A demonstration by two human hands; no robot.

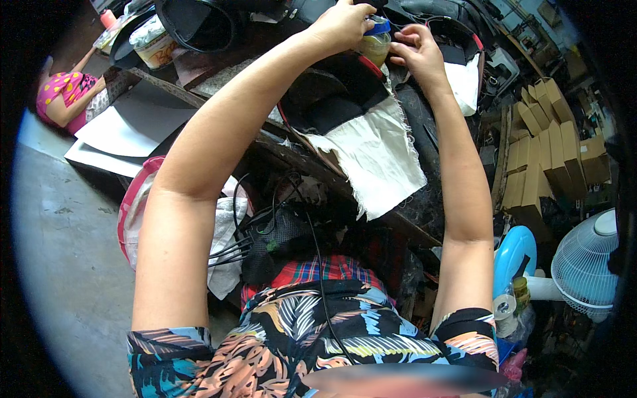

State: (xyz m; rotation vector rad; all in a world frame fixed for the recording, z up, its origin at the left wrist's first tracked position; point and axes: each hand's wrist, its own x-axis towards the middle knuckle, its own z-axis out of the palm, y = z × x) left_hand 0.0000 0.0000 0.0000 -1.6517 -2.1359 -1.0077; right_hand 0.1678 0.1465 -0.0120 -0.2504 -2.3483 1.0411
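Both my arms reach to the far edge of the cluttered worktable. My left hand [342, 26] is at the top, its fingers bent beside a small jar [375, 48] with a blue rim and yellowish contents. What those fingers hold, if anything, is hidden among dark things. Just right of the jar, my right hand [419, 56] has loosely curled fingers, apart, with nothing seen in them. Between my forearms lies a black piece with red edging, and a frayed white cloth [375, 159] hangs from it over the table edge. A similar white cloth [462, 86] lies beyond my right wrist.
A white tub [152, 43] and black rounded pieces stand at far left, above white sheets [136, 123]. Another person [70, 99] in pink is beyond. Black cables [312, 225] hang before me. At right are cardboard boxes [541, 149] and a fan [587, 262].
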